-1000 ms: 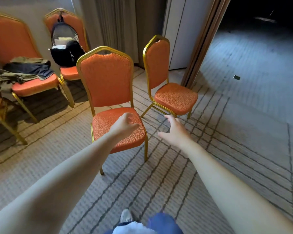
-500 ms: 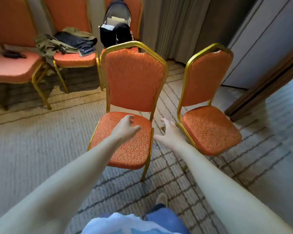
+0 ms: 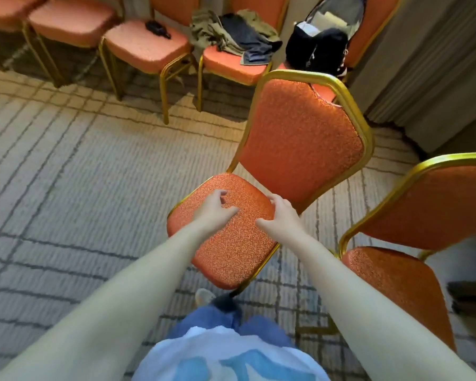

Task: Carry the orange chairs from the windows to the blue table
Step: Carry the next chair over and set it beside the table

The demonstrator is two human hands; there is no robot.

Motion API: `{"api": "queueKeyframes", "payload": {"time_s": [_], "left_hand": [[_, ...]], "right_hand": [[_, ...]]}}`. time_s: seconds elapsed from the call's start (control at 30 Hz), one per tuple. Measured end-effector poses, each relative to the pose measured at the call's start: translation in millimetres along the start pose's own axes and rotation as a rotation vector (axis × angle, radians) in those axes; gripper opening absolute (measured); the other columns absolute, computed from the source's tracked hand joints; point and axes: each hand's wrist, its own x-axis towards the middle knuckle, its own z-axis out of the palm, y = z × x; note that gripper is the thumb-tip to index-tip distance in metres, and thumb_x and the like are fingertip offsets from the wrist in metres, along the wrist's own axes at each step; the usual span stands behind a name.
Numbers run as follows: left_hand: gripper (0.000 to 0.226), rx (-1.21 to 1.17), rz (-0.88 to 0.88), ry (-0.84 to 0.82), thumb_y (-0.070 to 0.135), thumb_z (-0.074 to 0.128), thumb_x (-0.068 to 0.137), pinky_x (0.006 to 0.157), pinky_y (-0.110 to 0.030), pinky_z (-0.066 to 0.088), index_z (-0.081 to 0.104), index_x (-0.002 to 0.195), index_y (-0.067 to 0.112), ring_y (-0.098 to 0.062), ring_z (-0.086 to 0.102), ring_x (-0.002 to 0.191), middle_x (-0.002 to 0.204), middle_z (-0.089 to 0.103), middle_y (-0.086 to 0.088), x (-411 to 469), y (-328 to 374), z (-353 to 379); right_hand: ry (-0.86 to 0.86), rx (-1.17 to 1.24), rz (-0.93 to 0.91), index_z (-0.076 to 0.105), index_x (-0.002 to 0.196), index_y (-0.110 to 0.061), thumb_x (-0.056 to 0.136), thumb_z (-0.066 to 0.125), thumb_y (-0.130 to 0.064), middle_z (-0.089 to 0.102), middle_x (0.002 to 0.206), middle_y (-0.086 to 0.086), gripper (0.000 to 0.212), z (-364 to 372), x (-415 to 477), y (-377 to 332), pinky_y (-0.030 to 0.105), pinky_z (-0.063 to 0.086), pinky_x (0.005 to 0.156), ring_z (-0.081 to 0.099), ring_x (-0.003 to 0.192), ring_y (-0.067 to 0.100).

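Observation:
An orange chair (image 3: pixel 300 138) with a gold metal frame stands right in front of me, its patterned seat toward me. My left hand (image 3: pixel 213 209) hovers over the middle of that seat with fingers spread and curled. Over the seat's right edge is my right hand (image 3: pixel 282 215), also open; whether it touches the cushion I cannot tell. A second orange chair (image 3: pixel 429 213) stands close on the right, its back partly cut off by the frame edge. The blue table is not in view.
A row of orange chairs (image 3: pixel 146 48) lines the far wall; one holds a small black object (image 3: pixel 157 28), one a pile of clothes (image 3: pixel 234 34), one a black backpack (image 3: pixel 318 48). Grey curtains (image 3: pixel 434 64) hang at the right. Patterned carpet (image 3: pixel 74 188) spreads to the left.
I have stepped closer and the view has tilted down. Both hands have moved forward over the near chair's seat; the right one has come in from beside the seat to its right edge.

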Motion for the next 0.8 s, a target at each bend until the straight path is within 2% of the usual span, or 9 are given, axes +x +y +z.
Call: {"api": "queueKeyframes", "payload": {"time_s": [0.07,0.1,0.17,0.3,0.37,0.43,0.53,0.67,0.8], "left_hand": [[0.06,-0.033,-0.028,0.023,0.041,0.066,0.084,0.089,-0.045,0.052,0.042,0.137,0.026,-0.017,0.058,0.102,0.126,0.053,0.001,10,-1,-1],[0.059,-0.057,-0.046,0.041,0.04,0.066,0.084,0.088,-0.045,0.052,0.043,0.136,0.026,-0.017,0.058,0.102,0.125,0.053,0.001,14,-1,-2],[0.059,-0.085,-0.081,0.076,0.042,0.066,0.083,0.087,-0.044,0.052,0.044,0.136,0.028,-0.017,0.058,0.103,0.123,0.054,0.003,20,-3,-6],[0.061,-0.08,-0.173,0.186,0.049,0.065,0.08,0.078,-0.03,0.046,0.045,0.134,0.032,-0.01,0.057,0.097,0.121,0.056,0.01,33,-14,-12],[0.063,-0.127,-0.227,0.23,0.051,0.065,0.077,0.074,-0.027,0.041,0.045,0.134,0.032,-0.008,0.055,0.092,0.118,0.056,0.012,37,-22,-12],[0.065,-0.187,-0.281,0.279,0.048,0.068,0.075,0.08,-0.028,0.044,0.047,0.134,0.028,-0.01,0.056,0.095,0.116,0.057,0.01,40,-29,-9],[0.063,-0.304,-0.368,0.369,0.038,0.073,0.077,0.09,-0.035,0.048,0.049,0.132,0.02,-0.016,0.059,0.096,0.116,0.059,0.0,49,-38,0],[0.057,-0.42,-0.523,0.492,0.033,0.072,0.08,0.092,-0.038,0.049,0.049,0.131,0.02,-0.018,0.059,0.103,0.117,0.058,0.0,58,-39,15],[0.057,-0.517,-0.67,0.618,0.029,0.071,0.083,0.094,-0.037,0.047,0.047,0.134,0.017,-0.021,0.058,0.104,0.12,0.057,-0.003,65,-40,34]], "right_hand": [[-0.015,-0.045,-0.033,0.031,0.151,-0.027,0.083,0.069,-0.041,0.039,0.151,0.001,0.079,-1,15,-5,0.031,0.051,0.085,0.055,0.115,0.019],[-0.026,-0.072,-0.05,0.031,0.151,-0.027,0.083,0.069,-0.042,0.039,0.151,0.001,0.079,-2,23,-8,0.031,0.049,0.086,0.054,0.116,0.019],[-0.066,-0.117,-0.066,0.029,0.151,-0.027,0.083,0.068,-0.042,0.038,0.152,0.001,0.079,-4,36,-14,0.034,0.046,0.09,0.051,0.125,0.02],[-0.185,-0.159,-0.119,0.028,0.151,-0.028,0.084,0.068,-0.039,0.037,0.151,0.002,0.079,-3,66,-29,0.042,0.056,0.086,0.057,0.119,0.022],[-0.224,-0.182,-0.164,0.03,0.15,-0.027,0.084,0.071,-0.038,0.037,0.152,0.003,0.079,1,83,-37,0.04,0.056,0.086,0.054,0.123,0.023],[-0.257,-0.216,-0.229,0.031,0.151,-0.025,0.083,0.072,-0.037,0.038,0.152,0.004,0.08,7,98,-43,0.039,0.049,0.097,0.048,0.131,0.023],[-0.322,-0.268,-0.32,0.031,0.15,-0.025,0.083,0.072,-0.036,0.04,0.15,0.003,0.079,15,125,-48,0.032,0.045,0.091,0.042,0.135,0.021],[-0.486,-0.291,-0.353,0.031,0.15,-0.027,0.084,0.071,-0.033,0.039,0.15,0.005,0.077,19,164,-44,0.044,0.051,0.097,0.045,0.132,0.023],[-0.611,-0.335,-0.384,0.03,0.15,-0.025,0.083,0.073,-0.032,0.038,0.151,0.005,0.08,23,205,-38,0.046,0.045,0.104,0.041,0.135,0.025]]}}
